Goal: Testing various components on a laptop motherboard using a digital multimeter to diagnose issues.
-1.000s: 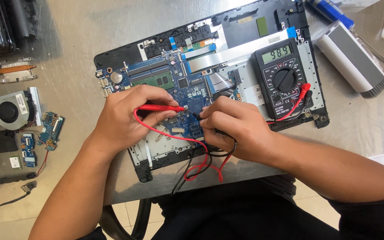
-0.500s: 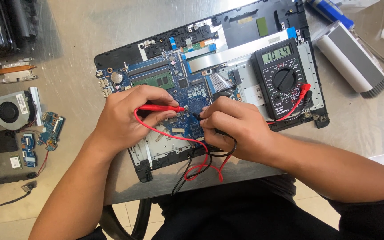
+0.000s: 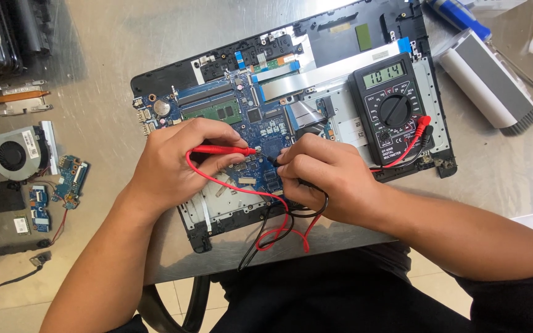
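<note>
An opened laptop base [image 3: 174, 74] lies on the metal table with its blue motherboard [image 3: 266, 126] exposed. My left hand [image 3: 174, 163] holds a red multimeter probe [image 3: 223, 150], its tip touching the board's centre. My right hand [image 3: 328, 176] grips the black probe [image 3: 272, 159], its tip on the board just right of the red one. Red and black leads [image 3: 279, 231] loop off the table's front edge. A black digital multimeter [image 3: 390, 108] rests on the laptop's right side, its display lit.
A cooling fan with copper heat pipe [image 3: 10, 151] and small circuit boards [image 3: 69, 176] lie at the left. A white and grey brush [image 3: 485, 83] and a blue pen-like tool [image 3: 458, 15] sit at the upper right. Another dark device [image 3: 1, 31] occupies the top left corner.
Both hands and probes stay in place on the board. The multimeter's display reading changed between the earliest frame and now.
</note>
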